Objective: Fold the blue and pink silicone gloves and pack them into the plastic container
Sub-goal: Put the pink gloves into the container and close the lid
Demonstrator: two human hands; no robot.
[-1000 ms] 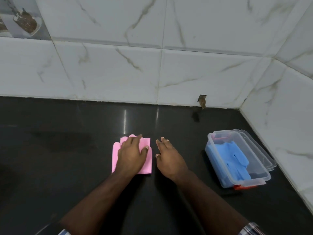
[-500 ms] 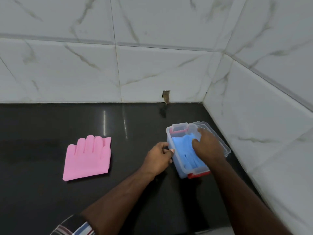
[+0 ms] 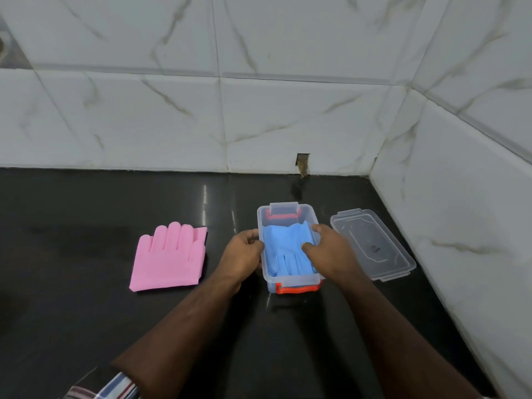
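A clear plastic container (image 3: 288,210) with orange clips stands on the black counter in the middle. Folded blue gloves (image 3: 283,249) lie inside it. My left hand (image 3: 243,254) grips the container's left wall. My right hand (image 3: 331,250) holds its right wall, thumb over the rim and touching the blue gloves. The folded pink glove (image 3: 168,254) lies flat on the counter to the left of the container, fingers pointing to the wall, apart from both hands.
The container's clear lid (image 3: 372,244) lies on the counter to the right of the container, close to the tiled side wall (image 3: 460,197). The tiled back wall (image 3: 201,119) has a small hole (image 3: 302,162) at counter level.
Both hands left the pink glove and took hold of the container. The container has moved left, off its lid, which now lies separate on the right.
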